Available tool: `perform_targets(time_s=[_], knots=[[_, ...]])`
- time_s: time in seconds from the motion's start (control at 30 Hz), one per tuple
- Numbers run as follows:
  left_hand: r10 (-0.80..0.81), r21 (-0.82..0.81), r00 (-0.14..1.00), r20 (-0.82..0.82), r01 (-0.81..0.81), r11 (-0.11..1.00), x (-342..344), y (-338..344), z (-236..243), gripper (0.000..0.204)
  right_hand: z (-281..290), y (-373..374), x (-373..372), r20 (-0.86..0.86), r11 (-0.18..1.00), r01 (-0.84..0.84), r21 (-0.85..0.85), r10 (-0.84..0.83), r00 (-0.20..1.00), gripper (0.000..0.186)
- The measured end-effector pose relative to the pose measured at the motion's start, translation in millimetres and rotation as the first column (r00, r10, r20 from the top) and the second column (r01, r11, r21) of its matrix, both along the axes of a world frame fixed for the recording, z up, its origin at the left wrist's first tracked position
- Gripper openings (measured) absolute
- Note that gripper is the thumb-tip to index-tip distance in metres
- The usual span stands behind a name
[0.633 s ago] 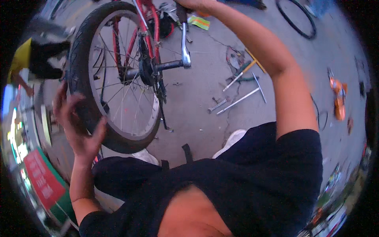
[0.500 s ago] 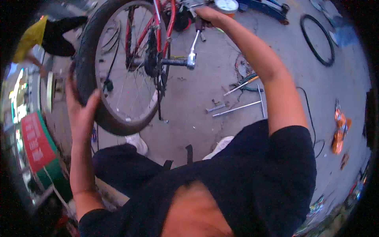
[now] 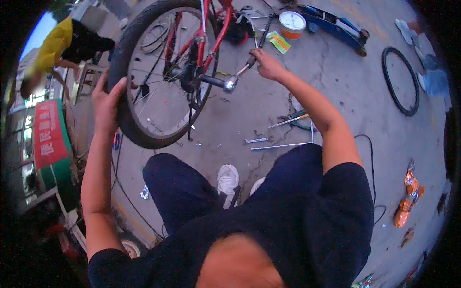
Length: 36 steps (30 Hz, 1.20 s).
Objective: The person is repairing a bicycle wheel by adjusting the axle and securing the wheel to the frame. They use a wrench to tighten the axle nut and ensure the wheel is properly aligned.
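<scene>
A bicycle wheel with a fat black tyre (image 3: 126, 113) stands in a red bicycle frame (image 3: 222, 36) at the upper left. My left hand (image 3: 108, 98) grips the tyre's left side, thumb on the near face and fingers partly hidden behind. My right hand (image 3: 269, 66) is closed round the dark handle of a ratchet wrench (image 3: 241, 71). The wrench's chrome head (image 3: 230, 85) joins a dark cylindrical piece (image 3: 211, 80), probably a socket, that reaches to the wheel's hub (image 3: 185, 77).
Pliers (image 3: 300, 126), a T-shaped bar (image 3: 278, 146) and a short metal tool (image 3: 256, 140) lie right of the wheel. Beyond are a white tub (image 3: 292, 21), a blue floor jack (image 3: 331, 29) and a loose tyre (image 3: 401, 81). A person in yellow (image 3: 55, 45) bends at the far left.
My right hand has swung the wrench handle toward me and to the right, lowering it. My left hand still holds the tyre. The view has shifted, showing more of the yellow-clad person.
</scene>
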<state>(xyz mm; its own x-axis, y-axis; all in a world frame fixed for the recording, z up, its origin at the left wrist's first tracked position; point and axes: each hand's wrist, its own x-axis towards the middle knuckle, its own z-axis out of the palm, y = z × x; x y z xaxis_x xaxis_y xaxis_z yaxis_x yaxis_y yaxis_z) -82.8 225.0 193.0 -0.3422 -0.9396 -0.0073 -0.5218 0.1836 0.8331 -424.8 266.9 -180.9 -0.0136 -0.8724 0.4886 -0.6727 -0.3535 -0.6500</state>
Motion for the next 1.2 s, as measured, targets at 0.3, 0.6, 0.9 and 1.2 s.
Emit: perform_targets(time_s=[0.3,0.6,0.9,1.2], knots=[[0.025,-0.030,0.996,-0.081,-0.028,0.999,14.4,9.9,-2.7,0.046,-14.8,68.3,141.2,0.288,0.745,-0.102,0.659,-0.124,0.950,0.037],[-0.059,0.012,0.995,-0.078,0.060,0.998,29.5,-1.1,-18.2,0.050,52.0,130.2,192.8,0.666,0.441,-0.513,0.737,-0.344,0.662,0.034],[0.022,0.078,0.988,-0.155,-0.010,0.997,28.0,5.8,-15.0,0.061,103.8,87.9,139.6,0.819,0.556,-0.606,0.569,-0.315,0.480,0.027],[0.082,0.050,0.997,0.003,-0.082,0.995,24.9,-2.6,-8.8,0.071,62.6,92.8,54.6,0.590,0.418,-0.547,0.726,0.032,0.807,0.027]])
